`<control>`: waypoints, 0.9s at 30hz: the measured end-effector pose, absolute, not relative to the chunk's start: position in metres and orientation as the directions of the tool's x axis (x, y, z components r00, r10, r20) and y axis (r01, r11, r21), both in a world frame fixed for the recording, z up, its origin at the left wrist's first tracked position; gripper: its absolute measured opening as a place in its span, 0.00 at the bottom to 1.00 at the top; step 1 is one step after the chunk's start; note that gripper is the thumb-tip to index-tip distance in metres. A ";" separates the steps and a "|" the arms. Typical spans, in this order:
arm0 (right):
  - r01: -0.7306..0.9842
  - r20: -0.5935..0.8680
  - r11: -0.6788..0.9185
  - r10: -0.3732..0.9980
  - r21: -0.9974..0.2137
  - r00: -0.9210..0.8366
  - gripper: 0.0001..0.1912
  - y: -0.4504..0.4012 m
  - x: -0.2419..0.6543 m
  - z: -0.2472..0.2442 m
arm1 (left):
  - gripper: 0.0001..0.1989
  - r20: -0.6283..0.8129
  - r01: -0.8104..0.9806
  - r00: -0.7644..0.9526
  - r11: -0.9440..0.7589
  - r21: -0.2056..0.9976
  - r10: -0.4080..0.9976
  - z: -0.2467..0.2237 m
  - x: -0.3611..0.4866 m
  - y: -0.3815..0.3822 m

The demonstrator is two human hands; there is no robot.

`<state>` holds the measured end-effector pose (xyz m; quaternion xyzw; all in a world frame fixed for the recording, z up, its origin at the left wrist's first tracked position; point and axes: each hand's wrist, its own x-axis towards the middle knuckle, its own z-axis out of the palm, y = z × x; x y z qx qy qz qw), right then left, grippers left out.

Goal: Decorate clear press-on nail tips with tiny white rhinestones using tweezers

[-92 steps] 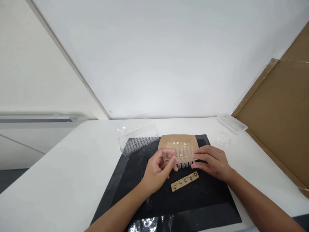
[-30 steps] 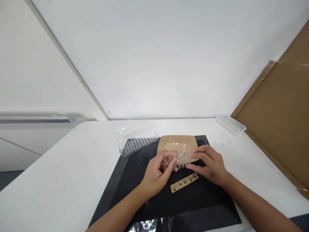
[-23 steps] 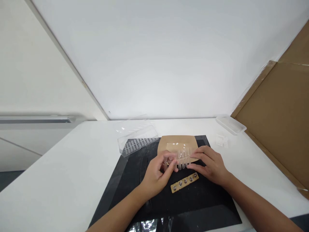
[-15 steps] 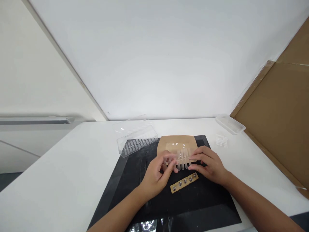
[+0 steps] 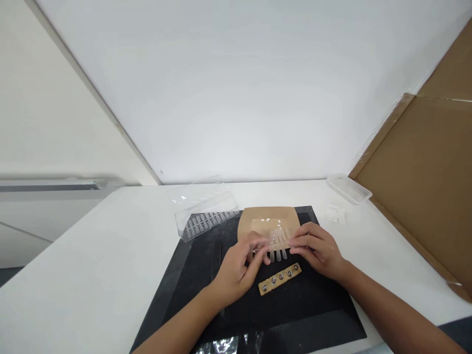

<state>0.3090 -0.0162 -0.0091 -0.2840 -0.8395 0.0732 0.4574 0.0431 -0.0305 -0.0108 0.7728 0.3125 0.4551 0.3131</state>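
Between my hands, above a black mat (image 5: 295,319), hangs a strip of clear nail tips (image 5: 278,253). My left hand (image 5: 241,268) pinches its left end, and the fingers of my right hand (image 5: 317,248) close on its right end. Behind the strip lies a brown tray (image 5: 250,221) with several small white pieces in it. Just below my hands a tan wooden bar (image 5: 278,279) with several round metal pieces rests at a slant on the mat.
A clear case (image 5: 206,219) with rows of nail tips lies at the back left, beside clear film. At the back right are a clear shallow box (image 5: 348,189), a small white sheet (image 5: 336,214) and a cardboard panel (image 5: 424,177).
My right hand's fingers have drawn closer together on the strip's right end. My left hand has hardly moved. The whole view has shifted slightly.
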 end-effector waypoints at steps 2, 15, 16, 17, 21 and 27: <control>0.403 0.735 0.824 0.550 -0.399 -0.396 0.09 -0.017 0.307 -0.007 | 0.08 0.511 0.208 0.404 -0.620 0.756 0.759 -0.012 0.043 -0.030; 0.455 0.750 0.804 0.559 -0.384 -0.354 0.05 -0.018 0.303 0.001 | 0.12 0.522 0.212 0.451 -0.656 0.725 0.724 -0.018 0.040 -0.029; 0.463 0.752 0.805 0.552 -0.371 -0.359 0.05 -0.018 0.304 0.001 | 0.12 0.525 0.219 0.450 -0.660 0.719 0.722 -0.018 0.040 -0.029; 0.469 0.754 0.807 0.546 -0.358 -0.364 0.05 -0.017 0.304 0.001 | 0.13 0.529 0.229 0.450 -0.666 0.710 0.719 -0.017 0.040 -0.028; 0.514 0.777 0.814 0.500 -0.271 -0.382 0.06 -0.018 0.305 0.000 | 0.12 0.566 0.257 0.443 -0.703 0.663 0.696 -0.014 0.040 -0.029; 0.576 0.818 0.812 0.391 -0.091 -0.423 0.08 -0.024 0.306 0.005 | 0.08 0.599 0.276 0.399 -0.714 0.643 0.694 -0.007 0.043 -0.030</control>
